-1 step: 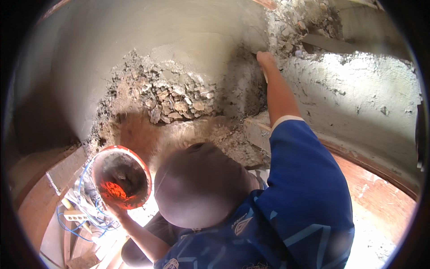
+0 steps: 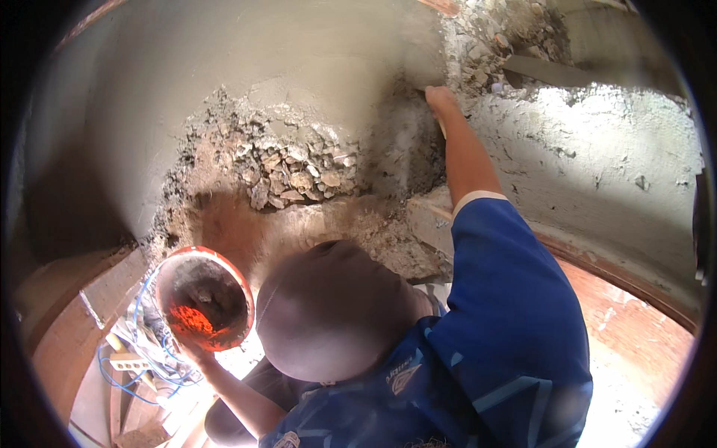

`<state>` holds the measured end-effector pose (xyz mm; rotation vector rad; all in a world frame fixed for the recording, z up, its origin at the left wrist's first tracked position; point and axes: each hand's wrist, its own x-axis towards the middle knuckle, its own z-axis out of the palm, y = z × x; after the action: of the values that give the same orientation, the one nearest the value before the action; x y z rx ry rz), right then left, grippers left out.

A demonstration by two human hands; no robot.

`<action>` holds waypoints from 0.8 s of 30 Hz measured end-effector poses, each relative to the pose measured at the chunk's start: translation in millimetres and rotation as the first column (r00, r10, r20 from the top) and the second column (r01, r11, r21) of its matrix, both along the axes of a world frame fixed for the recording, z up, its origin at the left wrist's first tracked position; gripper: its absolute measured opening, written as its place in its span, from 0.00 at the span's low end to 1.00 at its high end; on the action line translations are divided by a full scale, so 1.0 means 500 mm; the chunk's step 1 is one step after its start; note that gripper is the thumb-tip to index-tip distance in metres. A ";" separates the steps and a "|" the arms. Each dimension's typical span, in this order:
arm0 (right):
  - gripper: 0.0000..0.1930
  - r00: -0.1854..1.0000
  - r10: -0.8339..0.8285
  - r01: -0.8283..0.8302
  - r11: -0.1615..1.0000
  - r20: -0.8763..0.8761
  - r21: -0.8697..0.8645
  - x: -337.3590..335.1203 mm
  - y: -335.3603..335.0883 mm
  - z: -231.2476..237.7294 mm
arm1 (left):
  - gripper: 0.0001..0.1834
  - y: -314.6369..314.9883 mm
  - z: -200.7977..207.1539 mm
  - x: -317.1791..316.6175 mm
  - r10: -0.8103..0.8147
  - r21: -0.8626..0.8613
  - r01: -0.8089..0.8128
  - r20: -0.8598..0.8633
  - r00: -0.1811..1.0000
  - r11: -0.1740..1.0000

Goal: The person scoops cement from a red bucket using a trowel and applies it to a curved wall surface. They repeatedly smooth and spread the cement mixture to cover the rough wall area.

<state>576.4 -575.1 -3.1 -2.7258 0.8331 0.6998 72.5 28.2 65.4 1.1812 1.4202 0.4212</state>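
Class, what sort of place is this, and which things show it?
Probably a building or renovation site: smooth grey plaster borders exposed stone rubble, and there is a dirty orange-rimmed bucket.

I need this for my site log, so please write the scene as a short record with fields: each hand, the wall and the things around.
Left hand: holds the orange-red bowl at its lower-left side
Bowl interior: dark grey material, part glowing red in the light
Right hand: stretched out to the grey wall; whether it holds a tool is unclear
Wall surface: smooth above, rough with exposed stones lower down
Lower left: blue cable and pale power strip
Clothing: blue sleeve on right arm
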 end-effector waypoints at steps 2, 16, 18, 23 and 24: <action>0.22 1.000 -0.028 0.028 0.999 0.003 0.031 0.011 -0.014 0.007 | 0.23 -0.004 0.001 0.011 0.009 -0.003 -0.009 0.017 1.000 1.000; 0.25 0.999 0.046 -0.046 0.998 -0.006 0.051 0.094 -0.016 0.053 | 0.27 -0.011 -0.001 0.000 0.041 -0.013 -0.042 -0.072 0.997 0.999; 0.23 0.967 0.253 -0.254 0.966 -0.034 -0.044 0.080 -0.044 0.025 | 0.27 -0.031 0.023 0.021 0.011 -0.002 -0.011 -0.020 1.000 1.000; 0.23 0.913 0.407 -0.406 0.912 0.008 -0.050 0.037 -0.065 -0.008 | 0.35 -0.002 -0.004 -0.008 -0.098 -0.027 0.097 -0.053 0.994 0.995; 0.24 0.964 0.259 -0.258 0.966 -0.059 0.021 0.047 -0.016 0.026 | 0.35 -0.001 -0.005 -0.018 -0.079 -0.032 0.079 -0.001 0.997 0.996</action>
<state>600.2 -583.3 9.8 -2.8439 0.4842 0.8393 63.6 27.9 62.7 1.2086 1.3727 0.3408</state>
